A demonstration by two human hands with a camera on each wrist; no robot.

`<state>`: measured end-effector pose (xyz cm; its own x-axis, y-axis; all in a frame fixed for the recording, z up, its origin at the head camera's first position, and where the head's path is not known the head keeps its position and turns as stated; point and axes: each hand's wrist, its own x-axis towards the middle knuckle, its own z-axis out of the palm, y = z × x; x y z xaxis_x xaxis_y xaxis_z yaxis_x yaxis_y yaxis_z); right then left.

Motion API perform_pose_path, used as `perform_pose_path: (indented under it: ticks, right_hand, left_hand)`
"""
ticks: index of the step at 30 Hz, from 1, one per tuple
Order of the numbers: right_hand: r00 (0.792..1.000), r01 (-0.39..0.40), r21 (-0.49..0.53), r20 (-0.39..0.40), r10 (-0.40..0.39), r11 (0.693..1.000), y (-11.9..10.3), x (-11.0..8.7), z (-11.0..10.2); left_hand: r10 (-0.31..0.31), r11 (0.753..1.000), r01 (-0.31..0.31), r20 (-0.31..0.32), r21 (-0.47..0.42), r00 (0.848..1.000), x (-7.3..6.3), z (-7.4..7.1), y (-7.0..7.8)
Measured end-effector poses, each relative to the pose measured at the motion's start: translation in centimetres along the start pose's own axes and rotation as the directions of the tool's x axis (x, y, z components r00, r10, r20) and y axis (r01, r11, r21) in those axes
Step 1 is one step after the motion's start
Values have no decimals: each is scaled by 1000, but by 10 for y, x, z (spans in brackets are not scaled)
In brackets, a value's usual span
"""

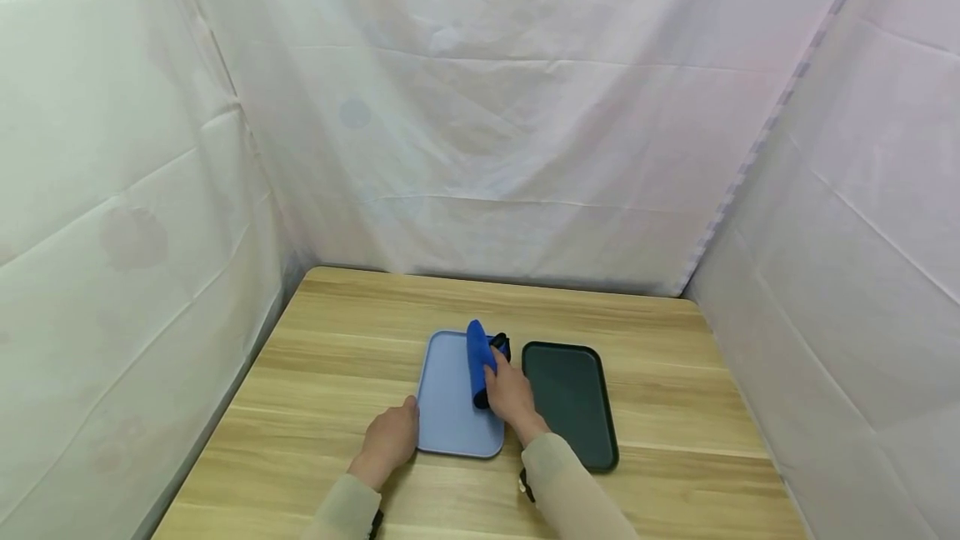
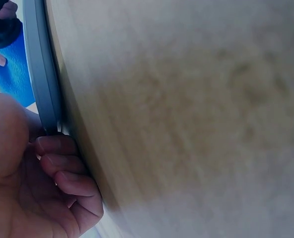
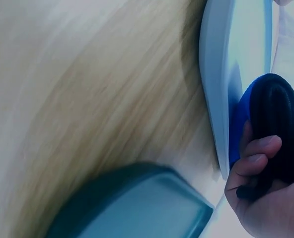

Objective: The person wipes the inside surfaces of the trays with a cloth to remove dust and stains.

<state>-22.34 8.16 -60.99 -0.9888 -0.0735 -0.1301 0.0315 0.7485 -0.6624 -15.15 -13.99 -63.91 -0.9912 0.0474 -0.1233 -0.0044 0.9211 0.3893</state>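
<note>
Blue roll (image 1: 477, 361), soft-looking and edged in black, lies lengthwise over the right-hand part of the pale blue tray (image 1: 446, 415), your landmark here; whether its whole underside touches the tray, you cannot tell.

Left of the tray, a white curtain (image 1: 112, 232) hangs past the edge of the wood-grain table (image 1: 300, 423). Your left hand (image 1: 392, 436) is at the tray's left edge, toward the near corner; its fingers are curled in close at the rim, pinching it with the thumb.

At the tray's far right corner, just beside the roll, is a small black-and-blue piece (image 1: 500, 346). You cannot tell whether it belongs to the roll or is separate. Your right hand (image 1: 512, 394) reaches over the tray's right edge, its fingers bent round the roll; the right wrist view shows them wrapped over its black end.

Right of the tray, with a narrow strip of table between, a dark green tray (image 1: 570, 407) lies flat, its bare inside showing beyond your right forearm.

You seem to be at the step of handling the roll while bracing the tray. The next move probably calls for a steady left hand and a light, controlled right grip, so that the tray does not slide.
</note>
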Motion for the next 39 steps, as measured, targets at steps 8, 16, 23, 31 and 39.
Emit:
perform_pose_path:
  ticks: [8,16,23,31,39]
  right_hand:
    - [1000,6,79,5,-7,997,-3,9,13]
    - [998,18,108,59,-24,994,-12,15,21]
    - [996,24,128,86,-35,992,-23,18,29]
    - [993,16,144,112,-32,989,-33,18,32]
    - [991,22,146,130,-42,989,-39,17,41]
  left_hand:
    - [-5,1000,5,3,-15,1000,0,-1,1]
    - [1,1000,-1,-12,-14,1000,-3,-1,1]
    - [4,1000,-4,-10,-13,1000,-3,-1,1]
    - [22,1000,-22,-17,-18,1000,-5,-6,5]
    - [1,1000,-1,6,-27,1000,-3,-7,6]
